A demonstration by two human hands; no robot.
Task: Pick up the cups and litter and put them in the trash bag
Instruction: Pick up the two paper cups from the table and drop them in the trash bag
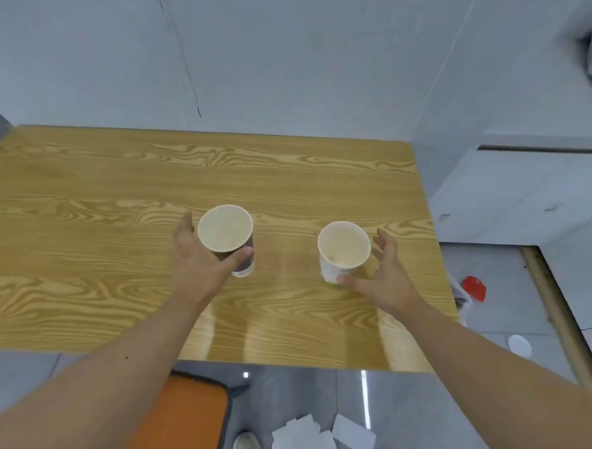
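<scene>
Two empty paper cups stand upright on the wooden table. The left cup has a dark wall; my left hand wraps it, thumb pressed on its near side and fingers behind its far left side. The right cup is white with a green mark near its base. My right hand cups around it with fingers spread: the thumb tip touches the base, and the fingers stay a little apart from the rim on the right. White paper scraps lie on the floor by my feet.
An orange chair seat sits under the table's near edge. On the floor to the right lie a clear plastic bag with a red item and a white round lid. A grey wall runs behind the table.
</scene>
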